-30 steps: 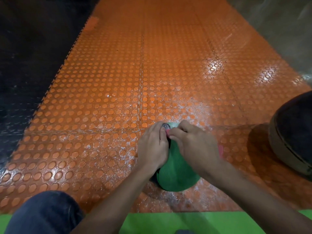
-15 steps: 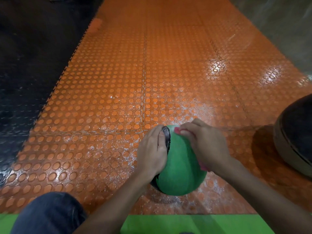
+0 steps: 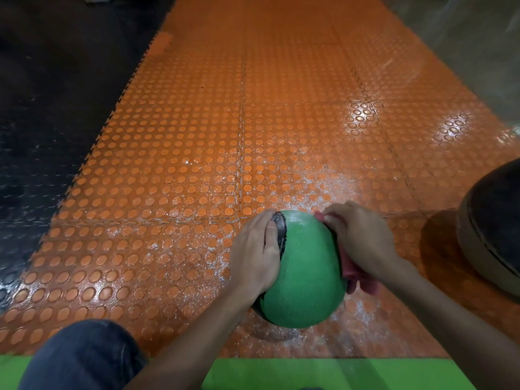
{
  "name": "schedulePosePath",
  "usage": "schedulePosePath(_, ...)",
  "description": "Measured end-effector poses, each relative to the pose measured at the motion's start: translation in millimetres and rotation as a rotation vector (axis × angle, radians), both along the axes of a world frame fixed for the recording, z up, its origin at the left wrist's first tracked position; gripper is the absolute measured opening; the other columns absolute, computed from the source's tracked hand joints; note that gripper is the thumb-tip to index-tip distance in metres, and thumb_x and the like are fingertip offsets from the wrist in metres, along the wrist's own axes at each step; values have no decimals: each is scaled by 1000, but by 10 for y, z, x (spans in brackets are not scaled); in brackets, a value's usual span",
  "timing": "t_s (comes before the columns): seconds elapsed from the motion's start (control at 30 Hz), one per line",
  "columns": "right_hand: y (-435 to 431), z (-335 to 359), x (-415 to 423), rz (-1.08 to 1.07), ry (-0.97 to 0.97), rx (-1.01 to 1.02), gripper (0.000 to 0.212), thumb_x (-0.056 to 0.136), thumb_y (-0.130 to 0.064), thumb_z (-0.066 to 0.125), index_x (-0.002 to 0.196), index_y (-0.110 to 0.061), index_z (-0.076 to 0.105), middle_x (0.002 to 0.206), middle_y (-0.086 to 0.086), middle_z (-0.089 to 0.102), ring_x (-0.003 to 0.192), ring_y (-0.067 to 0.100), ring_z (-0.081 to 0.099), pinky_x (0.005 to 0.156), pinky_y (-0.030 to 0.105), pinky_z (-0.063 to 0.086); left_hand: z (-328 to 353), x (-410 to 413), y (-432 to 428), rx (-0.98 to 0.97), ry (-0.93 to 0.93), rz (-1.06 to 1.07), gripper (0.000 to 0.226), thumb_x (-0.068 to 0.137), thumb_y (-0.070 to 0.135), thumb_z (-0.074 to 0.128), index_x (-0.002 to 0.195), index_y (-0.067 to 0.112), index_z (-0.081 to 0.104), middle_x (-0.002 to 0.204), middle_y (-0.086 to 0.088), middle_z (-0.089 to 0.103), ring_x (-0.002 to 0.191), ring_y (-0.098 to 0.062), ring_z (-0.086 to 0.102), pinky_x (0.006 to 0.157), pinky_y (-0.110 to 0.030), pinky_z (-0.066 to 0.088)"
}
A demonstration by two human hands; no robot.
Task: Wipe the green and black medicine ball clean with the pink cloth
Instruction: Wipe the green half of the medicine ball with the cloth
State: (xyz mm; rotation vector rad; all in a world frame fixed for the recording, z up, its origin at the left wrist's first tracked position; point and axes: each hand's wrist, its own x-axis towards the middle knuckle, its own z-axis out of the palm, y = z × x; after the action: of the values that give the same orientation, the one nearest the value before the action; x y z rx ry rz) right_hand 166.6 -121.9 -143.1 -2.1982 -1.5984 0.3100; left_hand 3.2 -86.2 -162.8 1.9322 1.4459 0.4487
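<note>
The green and black medicine ball (image 3: 302,274) rests on the orange studded floor mat (image 3: 197,170), its green panel facing up and a black panel showing at its left. My left hand (image 3: 254,254) lies flat on the ball's left side, fingers straight over the black panel. My right hand (image 3: 357,240) presses the pink cloth (image 3: 356,273) against the ball's right side, fingers curled over the cloth. Most of the cloth is hidden under that hand.
A larger dark ball with a tan band (image 3: 495,232) sits at the right edge. White dusty residue covers the mat around the green ball. A green mat (image 3: 323,372) lies at the near edge, my knee in dark trousers (image 3: 81,358) at lower left. Black flooring (image 3: 42,108) borders the left.
My right hand has slid with the cloth from the ball's top down to its right side, uncovering more of the green panel. The left hand has stayed on the left side.
</note>
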Motion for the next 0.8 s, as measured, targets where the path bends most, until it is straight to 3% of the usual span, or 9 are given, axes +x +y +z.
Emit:
schedulePosePath(0.1,-96,-19,19,14,-26,31,20,90,-26,52,102,-22,68,91,-2,64,66,12,51,58,22,38,2,43,10,15,4,-10,46,100,35,19,141,23,35,148,6,35,136,-10,29,110,-26,15)
schedulePosePath(0.2,-231,131,-273,174,-42,175,17,86,-24,57,95,-21,70,80,-7,61,52,10,52,45,12,33,-5,87,37,10,0,-23,64,85,43,12,141,23,36,147,6,37,135,-10,31,110,-26,16)
schedulePosePath(0.27,-142,198,-355,239,-122,158,17,86,-27,55,95,-24,70,80,-7,61,49,9,51,37,15,35,-1,88,41,8,-13,-6,65,85,43,12,140,22,37,146,6,38,133,-11,33,109,-26,19)
schedulePosePath(0.33,113,189,-311,211,-155,53,24,92,-34,44,102,-28,66,90,-7,59,60,11,56,48,24,48,-2,74,40,11,-18,19,56,93,40,15,140,20,37,145,4,39,133,-12,34,108,-27,21)
schedulePosePath(0.43,436,173,-215,202,-173,-60,27,95,-33,40,100,-24,65,96,-3,59,73,15,57,62,28,51,7,66,32,10,-2,47,42,102,30,25,141,20,36,146,4,38,134,-12,32,108,-26,20)
schedulePosePath(0.6,-55,328,-374,265,-137,-52,28,93,-34,40,108,-28,64,95,-7,57,69,13,59,63,28,52,-4,44,59,-21,-20,39,42,101,33,24,140,24,37,146,6,39,133,-11,33,109,-30,20)
schedulePosePath(0.67,-206,411,-432,294,-142,-77,29,94,-36,39,110,-30,62,97,-9,56,70,12,57,64,27,51,-1,49,68,-9,-32,18,52,95,41,19,139,23,39,145,6,40,132,-11,34,109,-29,21)
schedulePosePath(0.8,216,298,-303,256,-247,-128,27,94,-36,40,106,-28,63,93,-7,54,71,13,56,59,26,48,8,80,38,-1,-38,2,50,97,39,19,139,20,39,143,3,43,130,-14,38,109,-32,24)
